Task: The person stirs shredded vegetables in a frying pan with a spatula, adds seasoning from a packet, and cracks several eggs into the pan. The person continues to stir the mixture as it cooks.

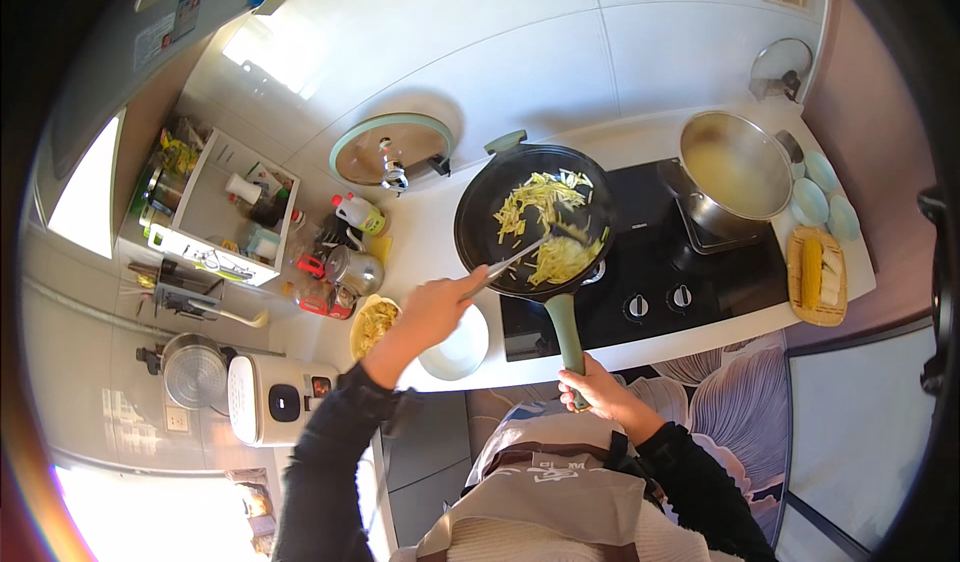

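My left hand [435,310] grips the handle of a metal spatula [517,256], which reaches into a dark frying pan [480,217]. My right hand [604,389] is closed around the pan's green handle [565,331]. Thin pale yellow-green strips of food [540,198] lie spread over the far part of the pan. A denser heap of food [562,258] sits nearer the handle, where the spatula's head is partly hidden and blurred. Below my left forearm stand an empty white bowl [455,348] and a yellow-rimmed bowl of cooked food [375,325], the latter partly covered by my arm.
The pan stands at the left of a black cooktop [637,247]; a steel pot of cloudy liquid [735,172] occupies the right. Pale blue bowls [810,202] and a basket with corn [812,277] flank it. A glass lid [391,149] leans on the wall; bottles [360,213] and a kettle [355,269] stand left.
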Demonstrator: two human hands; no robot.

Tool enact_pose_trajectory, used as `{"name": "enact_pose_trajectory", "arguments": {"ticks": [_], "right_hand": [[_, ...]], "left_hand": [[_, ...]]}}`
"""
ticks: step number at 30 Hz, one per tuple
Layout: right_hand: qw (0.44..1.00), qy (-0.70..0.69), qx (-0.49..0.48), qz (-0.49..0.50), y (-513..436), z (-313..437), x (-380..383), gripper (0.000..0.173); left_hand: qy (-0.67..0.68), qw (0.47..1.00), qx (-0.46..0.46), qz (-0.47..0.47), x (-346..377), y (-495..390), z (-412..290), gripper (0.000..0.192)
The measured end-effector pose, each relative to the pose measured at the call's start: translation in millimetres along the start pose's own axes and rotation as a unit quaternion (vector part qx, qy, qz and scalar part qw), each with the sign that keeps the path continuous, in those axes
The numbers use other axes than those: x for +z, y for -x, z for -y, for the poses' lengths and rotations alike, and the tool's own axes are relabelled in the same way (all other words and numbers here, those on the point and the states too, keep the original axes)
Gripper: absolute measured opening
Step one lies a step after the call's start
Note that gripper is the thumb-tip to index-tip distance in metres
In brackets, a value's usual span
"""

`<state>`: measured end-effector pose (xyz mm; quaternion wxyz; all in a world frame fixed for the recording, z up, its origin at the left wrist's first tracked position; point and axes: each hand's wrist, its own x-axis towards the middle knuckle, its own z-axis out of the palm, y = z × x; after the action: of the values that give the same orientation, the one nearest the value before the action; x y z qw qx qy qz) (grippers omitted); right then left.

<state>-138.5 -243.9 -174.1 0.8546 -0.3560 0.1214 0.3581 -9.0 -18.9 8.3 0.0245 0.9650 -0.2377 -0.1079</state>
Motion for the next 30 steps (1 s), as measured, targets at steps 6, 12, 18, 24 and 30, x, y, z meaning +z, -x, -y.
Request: {"name": "enact_pose_trajectory", "arguments": {"ticks": [6,12,18,24,30], "right_hand": [[1.0,-0.002,0.007,0.012,1,1,1,0.02],[1.0,-0.009,0.001,0.014,0,-1,2,0.019],[1.0,0.012,0.0,0.007,2,1,3,0.019],[1.0,-0.005,-0.01,0.008,1,1,4,0.023],[1.0,0.007,-0.016,0.018,2,1,3,0.022]], "left_hand": [[-0.098,0.992,-0.052,0.061,-69,67,12,0.05],[0.017,0.999,-0.039,-0.03,-11,5,-4,0.05],[0.025,0.992,-0.101,-0.069,31,-65,-9,0.046],[-0.107,0.993,-0.057,-0.012,-48,5,13,0.044],[-0.205,0.975,-0.065,0.056,-90,33,27,0.042]]}}
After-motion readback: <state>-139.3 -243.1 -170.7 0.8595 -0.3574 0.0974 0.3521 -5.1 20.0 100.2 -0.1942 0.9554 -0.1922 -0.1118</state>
